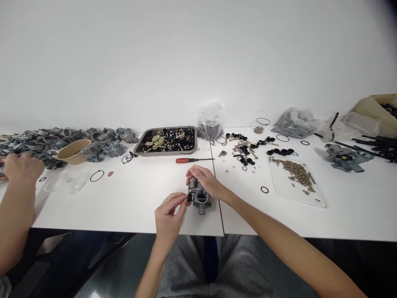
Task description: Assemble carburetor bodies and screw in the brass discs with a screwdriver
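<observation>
A grey metal carburetor [202,199] rests on the white table near its front edge, its round bore facing me. My right hand [203,181] is wrapped over its top and far side, steadying it. With thumb and fingertips, my left hand [172,210] pinches a small black knob-like part [189,197] at the carburetor's left side. Whether that part is fastened to the body cannot be made out. Just behind lies a screwdriver [192,160] with a red handle, its shaft pointing right.
A metal tray [135,151] of small black and brass parts stands behind. Carburetor bodies [46,142] are heaped at left, near a co-worker's hand [25,167]. At right are a white tray [279,194] with brass screws, loose black parts [245,155] and another carburetor [345,158].
</observation>
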`<act>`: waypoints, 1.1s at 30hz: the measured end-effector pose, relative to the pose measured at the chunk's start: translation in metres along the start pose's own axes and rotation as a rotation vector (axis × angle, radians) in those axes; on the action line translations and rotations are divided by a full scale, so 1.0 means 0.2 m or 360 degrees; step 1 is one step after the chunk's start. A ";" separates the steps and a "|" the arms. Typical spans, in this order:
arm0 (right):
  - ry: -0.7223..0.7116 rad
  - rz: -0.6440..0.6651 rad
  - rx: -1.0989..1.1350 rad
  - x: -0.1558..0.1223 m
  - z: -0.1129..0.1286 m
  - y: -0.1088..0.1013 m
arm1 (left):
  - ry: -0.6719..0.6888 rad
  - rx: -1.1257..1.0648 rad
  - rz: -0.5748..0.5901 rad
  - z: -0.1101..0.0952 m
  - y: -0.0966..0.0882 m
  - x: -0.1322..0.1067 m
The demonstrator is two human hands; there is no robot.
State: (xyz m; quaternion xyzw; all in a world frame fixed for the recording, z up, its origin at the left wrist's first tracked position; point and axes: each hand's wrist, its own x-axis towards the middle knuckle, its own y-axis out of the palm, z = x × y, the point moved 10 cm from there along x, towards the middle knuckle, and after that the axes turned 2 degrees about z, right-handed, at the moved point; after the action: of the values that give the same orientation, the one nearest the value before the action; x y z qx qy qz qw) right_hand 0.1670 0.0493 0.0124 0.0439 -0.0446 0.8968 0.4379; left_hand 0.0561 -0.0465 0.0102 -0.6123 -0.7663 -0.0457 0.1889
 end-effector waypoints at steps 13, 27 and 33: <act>-0.0008 -0.0043 -0.0014 0.00 -0.02 -0.01 | -0.0105 -0.0118 -0.0031 0.04 0.01 -0.03; -0.0025 0.0001 -0.0033 0.00 -0.02 0.01 | 0.0007 0.0342 -0.0055 -0.04 0.05 -0.10; -0.0009 0.0040 -0.0240 0.00 0.07 -0.09 | -0.0136 0.0266 0.0013 0.02 -0.01 -0.09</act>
State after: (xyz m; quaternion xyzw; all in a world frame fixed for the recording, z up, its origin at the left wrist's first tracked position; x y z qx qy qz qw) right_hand 0.1830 0.0585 0.0269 0.0127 -0.1137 0.8963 0.4285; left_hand 0.0571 -0.0629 0.0013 -0.5989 -0.7724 0.0455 0.2066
